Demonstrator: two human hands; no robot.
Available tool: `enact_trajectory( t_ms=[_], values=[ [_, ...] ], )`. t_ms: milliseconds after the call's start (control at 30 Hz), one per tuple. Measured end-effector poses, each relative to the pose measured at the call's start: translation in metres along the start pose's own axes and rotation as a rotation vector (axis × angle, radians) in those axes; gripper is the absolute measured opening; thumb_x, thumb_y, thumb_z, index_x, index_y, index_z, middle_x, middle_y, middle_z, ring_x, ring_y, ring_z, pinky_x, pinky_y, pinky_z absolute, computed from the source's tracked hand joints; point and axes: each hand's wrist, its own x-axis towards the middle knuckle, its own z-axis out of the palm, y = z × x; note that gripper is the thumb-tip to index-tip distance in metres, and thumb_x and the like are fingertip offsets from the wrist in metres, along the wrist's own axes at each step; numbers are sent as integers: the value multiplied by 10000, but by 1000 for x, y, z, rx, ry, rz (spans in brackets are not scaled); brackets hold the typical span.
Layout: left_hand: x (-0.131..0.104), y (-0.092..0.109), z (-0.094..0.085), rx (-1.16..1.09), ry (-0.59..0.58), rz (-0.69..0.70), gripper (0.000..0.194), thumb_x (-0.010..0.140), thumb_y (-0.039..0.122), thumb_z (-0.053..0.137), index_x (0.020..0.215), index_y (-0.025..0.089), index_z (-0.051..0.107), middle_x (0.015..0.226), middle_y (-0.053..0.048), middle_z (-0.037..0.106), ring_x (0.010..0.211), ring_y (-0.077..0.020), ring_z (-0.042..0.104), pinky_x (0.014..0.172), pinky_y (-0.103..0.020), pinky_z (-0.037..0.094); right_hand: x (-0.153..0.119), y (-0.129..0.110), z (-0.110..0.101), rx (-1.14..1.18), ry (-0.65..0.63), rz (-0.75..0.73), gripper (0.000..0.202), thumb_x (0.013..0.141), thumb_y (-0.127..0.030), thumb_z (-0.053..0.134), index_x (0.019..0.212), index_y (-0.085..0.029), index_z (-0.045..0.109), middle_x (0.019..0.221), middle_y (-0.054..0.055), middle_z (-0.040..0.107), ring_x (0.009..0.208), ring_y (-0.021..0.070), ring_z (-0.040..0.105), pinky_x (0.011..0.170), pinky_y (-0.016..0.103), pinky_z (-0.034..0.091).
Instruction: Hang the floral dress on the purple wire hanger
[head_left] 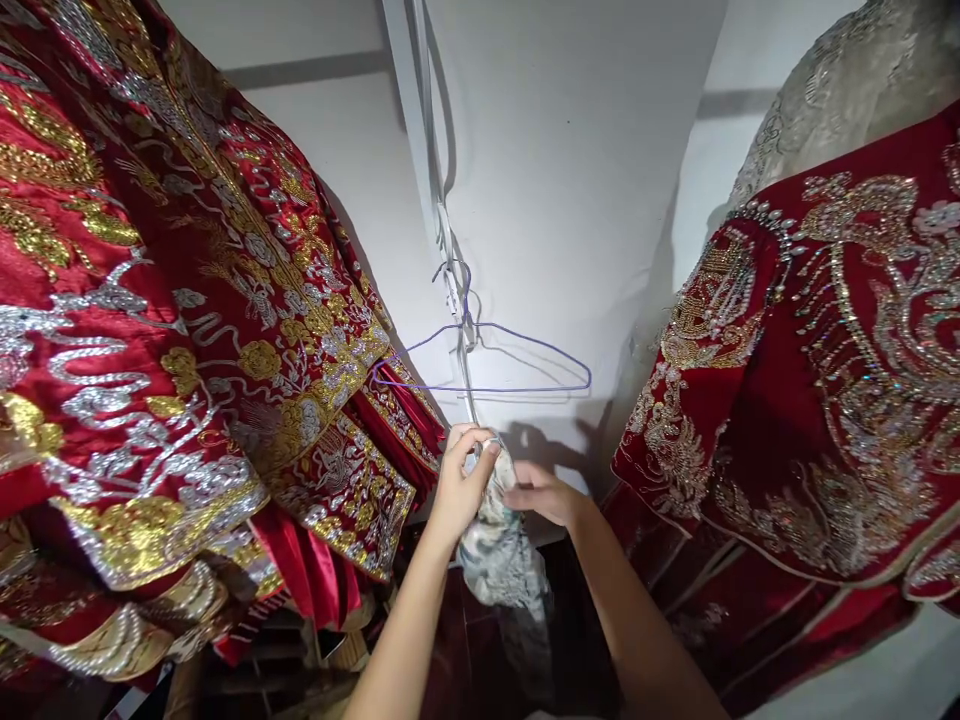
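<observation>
A crumpled pale cloth [504, 565] with grey-green patches hangs down between my hands; its kind I cannot make out. My left hand [457, 485] pinches its top edge between thumb and fingers, close against a thin metal bar [469, 392]. From the other side my right hand [541, 494] rests its bent fingers on the cloth's upper right edge, with the fingertips partly hidden. Just above both hands, a purple wire hanger [517, 387] hangs with no garment on it.
Red garments with gold and silver embroidery [225, 290] hang close on the left. To the right are a red beaded garment [847, 370] and a pale lace one [862, 110]. A white wall [570, 180] lies straight ahead, with a metal rail [421, 90] running along it.
</observation>
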Motion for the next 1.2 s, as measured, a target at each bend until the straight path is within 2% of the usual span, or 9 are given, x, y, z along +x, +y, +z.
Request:
enact_trajectory(
  t_ms=[100,200,300,400,567,767,900,1100,1200],
  values=[
    [-9,-7,-16,-141,-269,-190,310,881,484,606,1046,230,676,1025,-56,666,1091,-251,579,1026,-351,429,8,-23,-9,15,-120,41,268,651,-333,787,853,-194,677,763,18,677,730,209,645,700,334,517],
    [-23,-15,-36,-108,-593,-331,276,801,441,705,973,226,731,1005,-55,724,1065,-280,618,1020,-364,452,22,-50,-19,-179,99,-180,157,672,-238,701,818,-189,673,796,16,681,772,204,638,742,316,500],
    [-26,-22,-62,129,-578,-290,247,834,439,659,903,216,739,950,-65,755,912,-287,662,880,-355,505,40,-62,-28,-407,212,-339,292,749,-203,612,1026,-215,704,1019,43,704,1000,233,634,890,329,472],
    [-18,-31,-93,436,-470,-230,286,903,439,537,896,211,709,878,-74,748,816,-274,664,774,-326,490,59,-53,-36,-527,294,-244,398,805,-233,549,1181,-248,676,1116,45,700,1049,234,619,895,319,456],
    [-5,-35,-134,892,-681,-347,357,901,399,421,671,186,594,724,-86,679,697,-246,621,698,-328,449,79,-29,-51,-655,443,-138,243,830,-398,538,732,-195,630,704,7,602,707,186,540,653,274,395],
    [23,-3,-157,1168,-307,-193,366,925,305,342,1006,164,669,1130,-184,679,1131,-353,575,971,-508,430,71,-46,-69,-636,529,-269,334,780,-390,568,561,-219,383,581,-44,320,600,125,331,564,268,259],
    [57,21,-152,1066,-39,1,321,931,261,317,995,154,613,1132,-190,652,1136,-345,562,969,-491,461,71,-52,-71,-563,513,-261,339,758,-369,591,552,-223,365,570,-50,314,586,117,321,546,264,252],
    [95,37,-113,792,26,248,296,878,140,372,1127,205,517,1196,-112,657,1060,-275,622,895,-405,481,62,-44,-48,-471,383,-211,206,766,-363,586,651,-192,572,628,-11,557,664,170,545,617,268,427],
    [104,32,-107,795,16,287,348,807,76,369,1086,206,532,1028,-87,665,963,-255,627,859,-378,472,50,-50,-55,-534,455,-398,376,737,-234,559,1080,-186,703,1113,67,712,1061,257,631,929,344,496]
  ],
)
